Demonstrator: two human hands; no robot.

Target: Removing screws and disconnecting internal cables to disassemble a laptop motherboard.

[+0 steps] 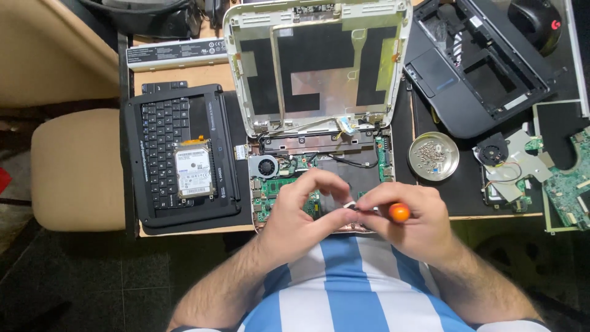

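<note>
We hold a screwdriver with an orange handle (398,213) in our right hand (410,220), fingers closed around it, its tip pointing toward the left hand over the near edge of the opened laptop base (319,169) that sits in the middle of the desk (203,75); our left hand (301,212) is curled beside it, fingertips pinched at a small white part (350,205) just at the driver's tip, though we cannot tell exactly what that part is. Inside the laptop base we see a green circuit board (273,187) partly hidden under the left hand and a small round cooling fan (267,166) at its far left corner. Rising from the far edge of the base is the emptied white lid shell (316,61), lined with black and silvery patches. To the left of the base lies a black keyboard panel (175,154) with a hard drive (193,172) resting on it, and beyond that a long grey battery (177,53). To the right of the base stands a round metal dish of screws (433,155), and farther right a second, black laptop casing (473,67), a loose fan with heatsink (501,154) and another green board (568,184)
</note>
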